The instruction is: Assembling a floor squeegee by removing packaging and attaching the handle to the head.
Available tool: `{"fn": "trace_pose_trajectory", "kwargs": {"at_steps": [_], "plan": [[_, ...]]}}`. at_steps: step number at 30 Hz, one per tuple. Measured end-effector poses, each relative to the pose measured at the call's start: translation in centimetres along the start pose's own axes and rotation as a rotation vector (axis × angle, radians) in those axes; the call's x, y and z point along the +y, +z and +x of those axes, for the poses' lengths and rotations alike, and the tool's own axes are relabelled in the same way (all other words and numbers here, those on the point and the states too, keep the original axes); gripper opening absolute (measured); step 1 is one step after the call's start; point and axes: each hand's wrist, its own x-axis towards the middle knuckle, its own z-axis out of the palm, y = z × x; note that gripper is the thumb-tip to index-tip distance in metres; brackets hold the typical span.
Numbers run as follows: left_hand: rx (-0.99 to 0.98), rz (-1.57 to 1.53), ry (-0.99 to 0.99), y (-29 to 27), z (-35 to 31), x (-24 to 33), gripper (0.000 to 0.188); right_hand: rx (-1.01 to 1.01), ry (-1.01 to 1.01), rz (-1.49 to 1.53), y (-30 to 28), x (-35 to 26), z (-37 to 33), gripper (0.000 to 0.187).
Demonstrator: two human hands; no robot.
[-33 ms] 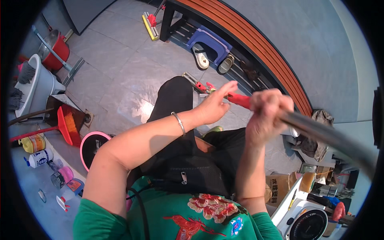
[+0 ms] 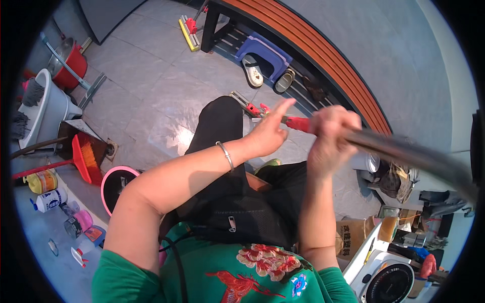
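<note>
Her right hand [image 2: 328, 136] is fisted round a grey mop pole [image 2: 404, 151]; the left hand [image 2: 268, 132], fingers open, touches its red collar [image 2: 298, 123]. A brown printed carton [image 2: 351, 236] sits at four o'clock.

We are wearing a green short-sleeved top [image 2: 227, 283] with embroidered flowers and a red bird across the chest, the sleeves ending above our elbows. We are wearing black trousers [image 2: 222, 126], and a black mesh pouch [image 2: 237, 212] with a small zip pull is sitting at our waist. A thin black cord [image 2: 177, 262] is running down over the top. We are wearing a slim silver bangle [image 2: 225, 154] on our left wrist.
</note>
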Motion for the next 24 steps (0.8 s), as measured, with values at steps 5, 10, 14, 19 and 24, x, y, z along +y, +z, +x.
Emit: {"fn": "trace_pose_trajectory", "kwargs": {"at_steps": [5, 10, 14, 19, 24], "plan": [[-0.054, 0.025, -0.132, -2.9, 1.5, 1.0, 0.054, -0.089, 0.049, -0.271, -0.7, 5.3, -1.2, 0.02], [-0.071, -0.091, -0.196, -2.2, 1.2, 1.0, 0.047, -0.004, 0.14, -0.233, 0.3, 6.7, -1.2, 0.016], [-0.024, 0.021, -0.219, -0.8, 2.0, 1.0, 0.048, -0.124, 0.426, -0.207, -0.8, 7.5, -0.2, 0.008], [-0.027, -0.266, -0.235, -2.3, 1.1, -3.4, 0.025, -0.574, 0.65, 0.183, -1.4, 5.0, 1.6, 0.079], [0.061, -0.197, -0.464, -2.2, 1.5, -1.1, 0.035, -0.284, 0.682, 0.613, -5.6, 7.3, 0.9, 0.076]]}}
